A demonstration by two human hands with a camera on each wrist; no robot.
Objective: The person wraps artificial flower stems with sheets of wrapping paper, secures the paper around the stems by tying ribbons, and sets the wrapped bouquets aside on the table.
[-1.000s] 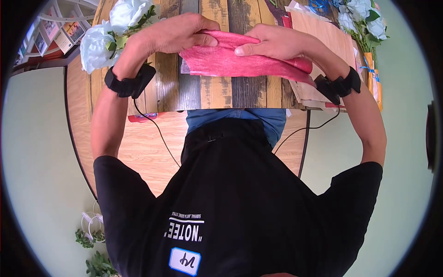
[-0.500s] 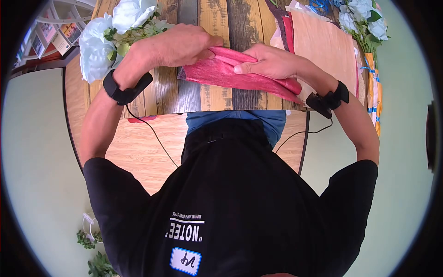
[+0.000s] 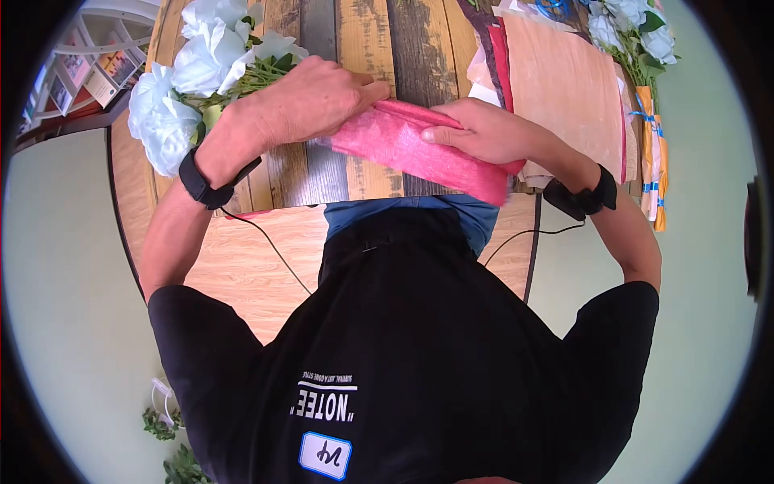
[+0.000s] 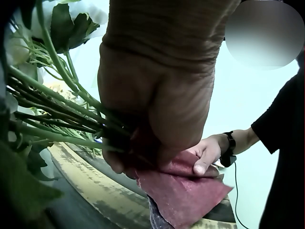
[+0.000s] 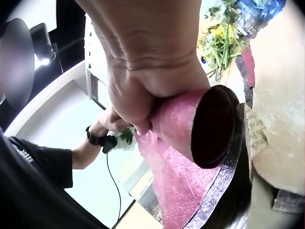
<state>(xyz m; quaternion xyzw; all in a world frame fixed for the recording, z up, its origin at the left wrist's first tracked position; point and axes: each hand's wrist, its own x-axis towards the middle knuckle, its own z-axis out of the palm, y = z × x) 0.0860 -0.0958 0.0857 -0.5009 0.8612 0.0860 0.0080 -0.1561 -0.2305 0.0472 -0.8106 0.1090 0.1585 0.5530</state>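
A bunch of pale blue artificial flowers (image 3: 205, 63) lies at the left of the table, its green stems (image 4: 62, 102) running into my left hand (image 3: 302, 105). That hand grips the stems together with one end of a pink sheet of wrapping paper (image 3: 419, 157). Farther right, my right hand (image 3: 488, 133) holds the paper, thumb along the near side and fingers hidden behind. In the right wrist view the paper is rolled into a tube with a wide dark opening, and a loose flap with a grey edge hangs below it. The paper's right end reaches over the near table edge.
Sheets of tan wrapping paper (image 3: 568, 97) are stacked at the right of the wooden table (image 3: 435, 48). Beyond them are more blue flowers (image 3: 633, 28) with orange-wrapped stems (image 3: 655, 161). Blue ribbon (image 3: 556, 8) lies at the back. A cable (image 3: 270, 250) hangs from each wrist camera.
Both hands have come down toward the near table edge with the paper, whose right end now slants lower. The flowers have shifted the same way with the left hand.
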